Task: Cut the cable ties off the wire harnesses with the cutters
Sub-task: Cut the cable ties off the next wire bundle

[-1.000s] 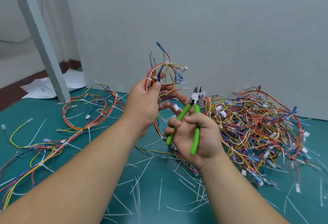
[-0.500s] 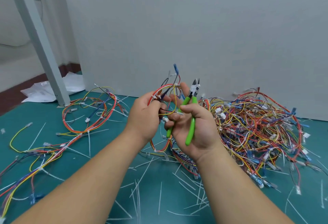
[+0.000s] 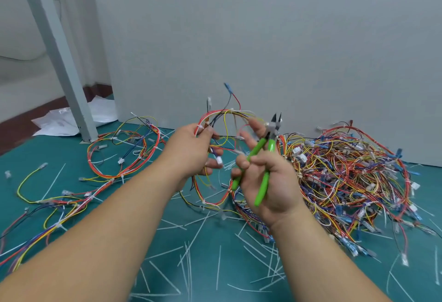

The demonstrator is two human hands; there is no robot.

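My left hand (image 3: pixel 191 151) pinches a looped wire harness (image 3: pixel 224 120) of red, yellow and black wires, held up above the green mat. A white cable tie (image 3: pixel 200 126) sits on the bundle right at my thumb. My right hand (image 3: pixel 267 177) grips green-handled cutters (image 3: pixel 263 158), jaws pointing up and slightly apart beside the loop's right side. Its index and middle fingers stretch up toward the loop's wires.
A big tangled pile of harnesses (image 3: pixel 346 175) lies at the right. Spread-out harnesses (image 3: pixel 119 151) lie at the left. Several cut white tie strips (image 3: pixel 191 254) litter the green mat (image 3: pixel 215 265). A grey wall (image 3: pixel 263 38) stands behind, a grey post (image 3: pixel 59 50) at left.
The harness loop was lowered and drawn against my right hand half a second ago; now my hands have moved apart again and the loop is held higher, left of the cutters.
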